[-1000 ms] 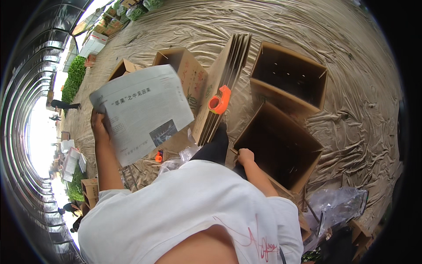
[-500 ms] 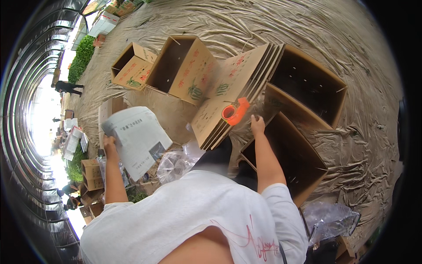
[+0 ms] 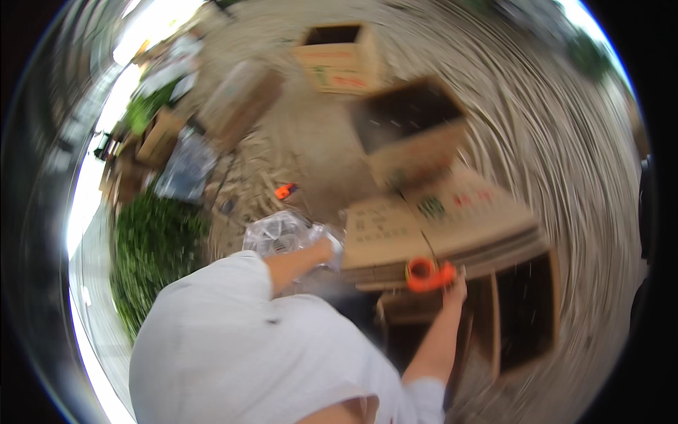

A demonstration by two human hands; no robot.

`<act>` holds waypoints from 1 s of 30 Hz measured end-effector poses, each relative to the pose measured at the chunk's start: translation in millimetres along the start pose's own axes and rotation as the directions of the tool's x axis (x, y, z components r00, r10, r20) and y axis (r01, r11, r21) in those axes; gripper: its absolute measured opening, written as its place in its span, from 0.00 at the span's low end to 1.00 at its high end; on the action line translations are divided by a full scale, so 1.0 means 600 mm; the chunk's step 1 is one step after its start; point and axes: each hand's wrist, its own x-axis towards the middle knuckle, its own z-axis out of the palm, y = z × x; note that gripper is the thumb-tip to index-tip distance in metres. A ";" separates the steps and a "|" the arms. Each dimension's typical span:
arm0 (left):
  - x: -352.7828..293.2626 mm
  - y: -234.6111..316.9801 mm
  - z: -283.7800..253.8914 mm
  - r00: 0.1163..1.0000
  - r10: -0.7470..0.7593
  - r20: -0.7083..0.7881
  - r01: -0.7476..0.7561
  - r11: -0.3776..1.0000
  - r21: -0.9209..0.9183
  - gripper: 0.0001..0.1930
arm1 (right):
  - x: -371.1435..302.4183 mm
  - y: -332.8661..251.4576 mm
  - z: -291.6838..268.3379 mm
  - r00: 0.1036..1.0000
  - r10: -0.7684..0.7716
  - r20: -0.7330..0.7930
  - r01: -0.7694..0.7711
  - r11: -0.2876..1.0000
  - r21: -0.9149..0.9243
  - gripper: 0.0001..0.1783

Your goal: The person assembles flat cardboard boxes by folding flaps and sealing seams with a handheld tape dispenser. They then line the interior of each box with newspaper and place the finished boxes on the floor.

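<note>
My right hand [image 3: 455, 288] is closed at the end of an orange tape dispenser [image 3: 422, 275], which sits against the near edge of a stack of flat printed cardboard [image 3: 381, 230]. My left hand [image 3: 329, 249], smeared by motion, reaches across my body to the crumpled clear plastic [image 3: 272, 232] beside the stack. Its fingers cannot be made out, nor whether it grips the plastic. Behind the stack stands an open cardboard box [image 3: 417, 152]. Another open box [image 3: 526, 311] is right of my right hand, and a darker one [image 3: 385, 311] is below the stack, partly hidden.
A smaller open box [image 3: 339, 67] stands farther off on the wrinkled ground sheet [image 3: 522, 106]. A small orange-and-dark object [image 3: 285, 191] lies on the ground. To the left are a long pale-topped box [image 3: 244, 102], bluish clear plastic [image 3: 187, 166] and a heap of greens [image 3: 155, 247].
My view has swung left and blurred. The printed white sheet has left my left hand, which is now across at the clear plastic. My right hand is still by the tape dispenser.
</note>
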 end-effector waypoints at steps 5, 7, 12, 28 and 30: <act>0.000 0.217 0.020 0.959 0.127 0.253 -0.038 0.944 -0.329 0.33 | 0.037 -0.091 -0.041 0.968 -0.020 -0.249 -0.040 0.971 -0.236 0.43; -0.003 0.174 0.025 0.929 0.028 0.369 0.116 0.925 -0.362 0.34 | 0.075 -0.088 -0.044 0.946 0.052 -0.321 -0.146 0.951 -0.274 0.46; -0.021 0.201 -0.086 0.913 -0.070 0.402 0.263 0.854 -0.448 0.33 | 0.147 -0.074 -0.023 0.936 0.123 -0.330 -0.254 0.886 -0.389 0.45; 0.077 0.191 0.057 0.665 -0.038 0.746 0.746 0.078 -0.661 0.34 | 0.140 -0.220 0.012 0.651 -0.575 -0.496 -0.317 0.388 -0.866 0.45; 0.050 0.252 -0.010 0.708 -0.125 0.695 0.697 0.280 -0.659 0.39 | 0.160 -0.241 -0.012 0.622 -0.663 -0.417 -0.058 0.492 -0.869 0.41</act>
